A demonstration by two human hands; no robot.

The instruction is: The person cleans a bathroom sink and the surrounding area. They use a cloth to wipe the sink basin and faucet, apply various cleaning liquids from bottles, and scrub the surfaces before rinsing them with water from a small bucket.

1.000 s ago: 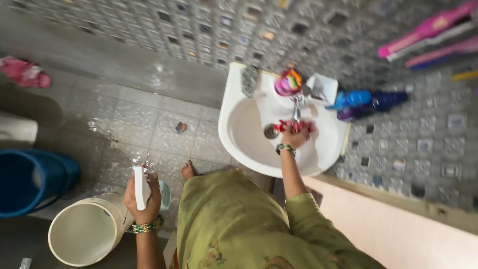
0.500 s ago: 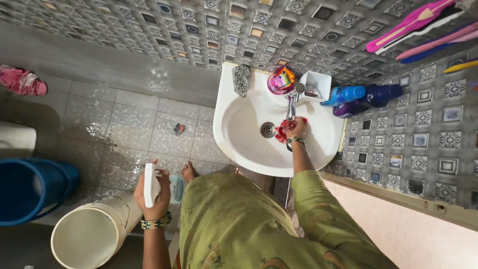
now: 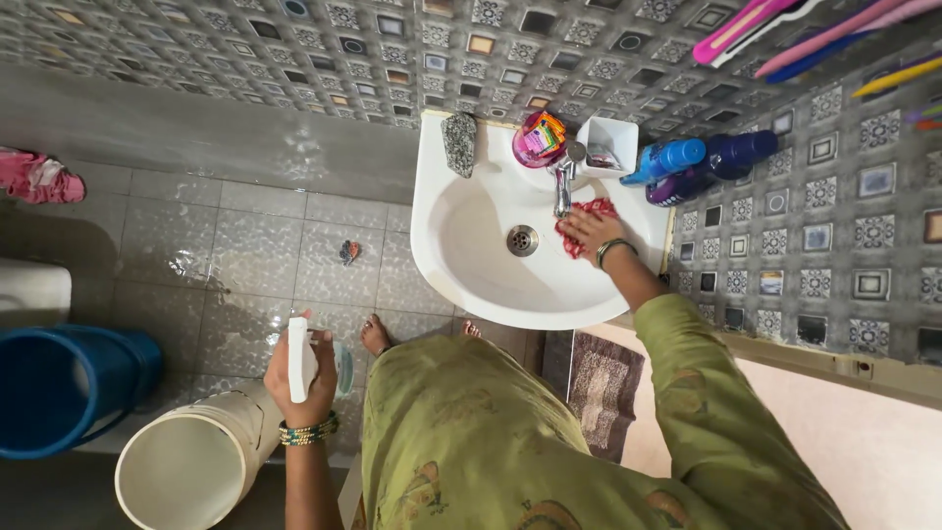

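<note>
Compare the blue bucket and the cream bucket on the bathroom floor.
The blue bucket is a deep blue; the cream bucket is off-white. The blue bucket stands at the left edge, partly cut off by the frame; the cream bucket sits nearer the person, just below the left hand holding a white spray bottle. Both are round, open-topped and stand upright on the floor.

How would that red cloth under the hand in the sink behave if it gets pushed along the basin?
The red cloth lies crumpled under the right hand, so it is probably floppy and would bunch up rather than slide as one piece. Against the smooth white sink it would likely glide easily. It looks thin, so it is probably light.
</note>
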